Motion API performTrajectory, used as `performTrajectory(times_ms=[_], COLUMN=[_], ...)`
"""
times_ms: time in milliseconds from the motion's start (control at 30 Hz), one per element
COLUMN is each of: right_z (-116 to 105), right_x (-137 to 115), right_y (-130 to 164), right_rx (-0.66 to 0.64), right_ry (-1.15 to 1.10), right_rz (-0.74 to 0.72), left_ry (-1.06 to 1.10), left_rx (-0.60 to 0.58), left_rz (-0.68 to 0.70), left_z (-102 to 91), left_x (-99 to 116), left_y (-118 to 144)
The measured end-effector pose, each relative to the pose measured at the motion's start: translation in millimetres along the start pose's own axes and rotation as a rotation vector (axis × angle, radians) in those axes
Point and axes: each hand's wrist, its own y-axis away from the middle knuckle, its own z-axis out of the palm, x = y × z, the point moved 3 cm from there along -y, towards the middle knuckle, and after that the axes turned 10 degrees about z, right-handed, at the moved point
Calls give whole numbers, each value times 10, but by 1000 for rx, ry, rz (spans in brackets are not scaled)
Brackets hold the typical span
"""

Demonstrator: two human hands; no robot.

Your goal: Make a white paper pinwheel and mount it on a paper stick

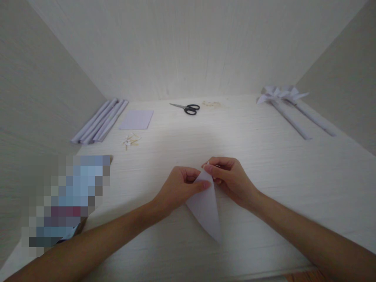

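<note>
Setting: pale wood-grain table (264, 164) boxed in by light walls on three sides.
Where the paper is: you have the folded white paper (205, 209) at the near middle of the table, between your two hands.
Left hand: your left hand (179, 188) is curled, its fingertips pinching the paper's upper edge from the left.
Right hand: your right hand (229, 178) is likewise curled, thumb and fingers closed on the same top corner from the right.
Shape and heading: the paper is a narrow triangle; its long axis runs from the top under your fingers down towards you, and the sharp tip points at you, slightly right.
Done so far: judging by the shape, the sheet is already folded to a taper.
Left to do: it does not look finished next to the paper pinwheels (280, 94) on their rolled sticks at far right.
Supplies: rolled paper sticks (100, 120), a flat sheet (136, 119), scissors (186, 107) and small pins (131, 140) lie untouched at the back.
</note>
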Motion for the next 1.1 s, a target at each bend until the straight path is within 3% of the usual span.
performTrajectory(times_ms=[333,633,800,1100], right_z=[-13,-16,-7,12], right_x=[-24,-77,-39,-34], right_y=[3,21,3,24], right_rx=[16,130,75,72], right_ry=[48,340,281,237], right_rz=[-41,-235,-156,-203], left_ry=[5,-20,27,-101], left_rx=[24,57,106,143], left_rz=[-34,-48,-14,50], left_z=[20,3,-5,-15], left_x=[8,1,-11,-36], left_y=[5,-7,3,9])
